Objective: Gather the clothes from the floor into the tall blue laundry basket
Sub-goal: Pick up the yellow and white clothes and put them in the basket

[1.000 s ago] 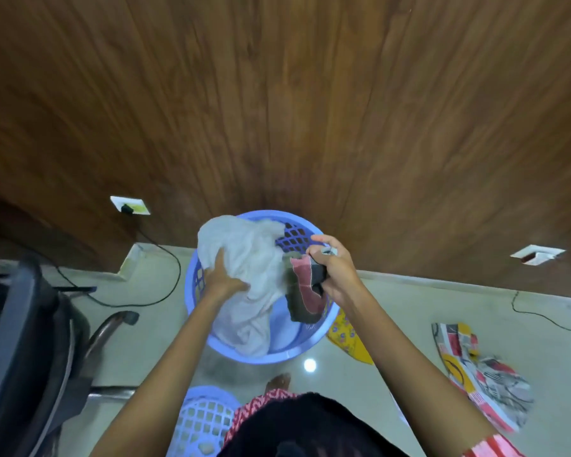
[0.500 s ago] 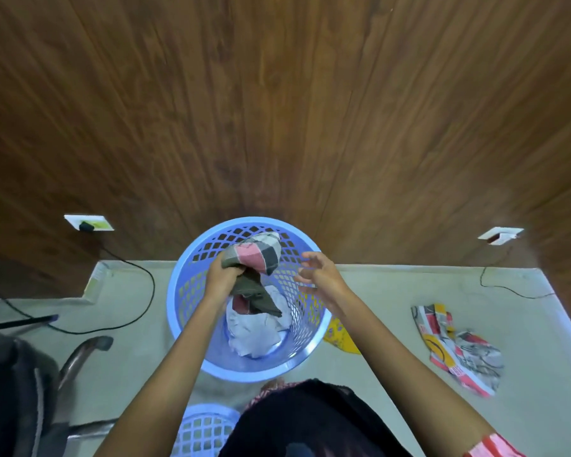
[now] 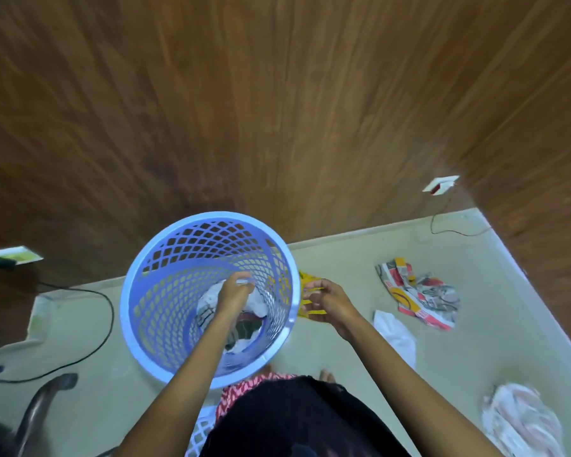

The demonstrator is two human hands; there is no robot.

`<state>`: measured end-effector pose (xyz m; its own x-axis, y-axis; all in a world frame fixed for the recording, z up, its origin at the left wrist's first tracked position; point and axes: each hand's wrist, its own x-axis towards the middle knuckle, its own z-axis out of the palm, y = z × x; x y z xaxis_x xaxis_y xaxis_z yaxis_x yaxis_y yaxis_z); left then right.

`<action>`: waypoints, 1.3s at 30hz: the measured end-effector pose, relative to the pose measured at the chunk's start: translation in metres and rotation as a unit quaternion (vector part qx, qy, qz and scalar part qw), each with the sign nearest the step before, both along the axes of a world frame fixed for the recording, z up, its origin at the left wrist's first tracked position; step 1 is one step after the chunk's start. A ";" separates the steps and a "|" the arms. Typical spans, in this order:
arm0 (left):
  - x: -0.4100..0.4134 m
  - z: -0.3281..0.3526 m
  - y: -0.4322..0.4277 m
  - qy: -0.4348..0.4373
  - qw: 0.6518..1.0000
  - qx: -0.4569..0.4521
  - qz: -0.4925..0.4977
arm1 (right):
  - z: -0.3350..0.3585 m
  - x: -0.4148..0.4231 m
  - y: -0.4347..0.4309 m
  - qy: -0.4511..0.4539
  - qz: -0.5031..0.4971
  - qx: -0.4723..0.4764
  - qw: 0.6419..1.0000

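Observation:
The tall blue laundry basket (image 3: 145, 268) stands on the floor against the wood wall. My left hand (image 3: 233, 293) reaches deep inside it with curled fingers, resting on a white cloth (image 3: 208, 298) and a dark checked cloth (image 3: 246, 328) at the bottom. Whether it grips anything is unclear. My right hand (image 3: 327, 300) hovers outside the rim on the right with fingers apart and nothing in it, just above a yellow cloth (image 3: 310, 282). On the floor to the right lie a red, yellow and grey patterned cloth (image 3: 419, 298), a white cloth (image 3: 396, 338) and a pale cloth (image 3: 521, 423).
A brown wood-panel wall (image 3: 277, 110) runs behind the basket and meets another wall at the right. A black cable (image 3: 93, 328) trails from a wall socket (image 3: 10, 257) on the left. A chair leg (image 3: 43, 400) stands at lower left; a second lattice basket (image 3: 201, 433) is by my feet.
My left hand has gone down into the basket with the checked cloth. My right hand has moved out past the rim to the right. The view has swung right, showing more clothes.

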<state>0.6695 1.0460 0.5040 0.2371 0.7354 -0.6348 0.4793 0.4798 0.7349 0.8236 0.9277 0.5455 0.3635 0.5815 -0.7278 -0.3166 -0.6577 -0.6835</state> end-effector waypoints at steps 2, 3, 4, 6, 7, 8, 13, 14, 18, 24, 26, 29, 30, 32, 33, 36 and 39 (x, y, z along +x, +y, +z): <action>0.031 0.011 -0.011 -0.020 0.999 0.010 -0.039 | -0.001 0.015 -0.012 0.004 -0.031 0.004 1.000; 0.047 0.016 -0.017 -0.026 0.998 0.012 -0.063 | -0.001 0.023 -0.019 0.008 -0.047 0.008 0.999; 0.064 0.020 -0.024 -0.034 0.996 0.014 -0.086 | -0.001 0.033 -0.026 0.009 -0.061 0.012 0.998; 0.099 0.022 -0.041 -0.052 0.989 0.013 -0.136 | -0.001 0.056 -0.044 0.010 -0.090 0.015 0.996; 0.110 0.023 -0.047 -0.055 0.987 0.005 -0.154 | -0.002 0.062 -0.050 0.014 -0.098 0.014 0.995; 0.126 0.024 -0.054 -0.058 0.983 0.000 -0.173 | -0.002 0.075 -0.058 0.016 -0.108 0.012 0.994; 0.205 0.019 -0.095 -0.064 0.978 -0.031 -0.199 | -0.014 0.147 -0.104 0.022 -0.145 -0.003 0.989; 0.220 0.017 -0.102 -0.059 0.978 -0.033 -0.199 | -0.016 0.162 -0.114 0.020 -0.156 -0.007 0.988; 0.280 -0.002 -0.132 -0.032 0.968 -0.062 -0.240 | -0.049 0.228 -0.162 -0.008 -0.199 -0.060 0.978; 0.347 -0.082 -0.152 0.022 0.966 -0.108 -0.233 | -0.163 0.291 -0.207 -0.050 -0.131 -0.179 0.974; 0.360 -0.121 -0.153 0.051 0.964 -0.114 -0.237 | -0.213 0.308 -0.211 -0.059 -0.122 -0.208 0.969; 0.380 -0.212 -0.156 0.083 0.952 -0.137 -0.262 | -0.318 0.329 -0.217 -0.056 -0.099 -0.253 0.961; 0.387 -0.241 -0.157 0.096 0.947 -0.144 -0.270 | -0.349 0.333 -0.217 -0.054 -0.097 -0.270 0.957; 0.401 -0.303 -0.160 0.111 0.945 -0.152 -0.268 | -0.417 0.338 -0.217 -0.052 -0.100 -0.296 0.949; 0.408 -0.332 -0.162 0.115 0.946 -0.154 -0.260 | -0.446 0.341 -0.216 -0.054 -0.104 -0.309 0.944; 0.428 -0.429 -0.166 0.134 0.943 -0.169 -0.254 | -0.541 0.348 -0.215 -0.075 -0.118 -0.346 0.928; 0.440 -0.507 -0.163 0.133 0.947 -0.185 -0.226 | -0.620 0.352 -0.209 -0.086 -0.153 -0.376 0.910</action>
<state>1.1094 0.8830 -0.0028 0.2690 0.3129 -0.9109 0.8418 0.3831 0.3802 1.1759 0.7185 -0.0743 0.5698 -0.2053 -0.7957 -0.4943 -0.8591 -0.1324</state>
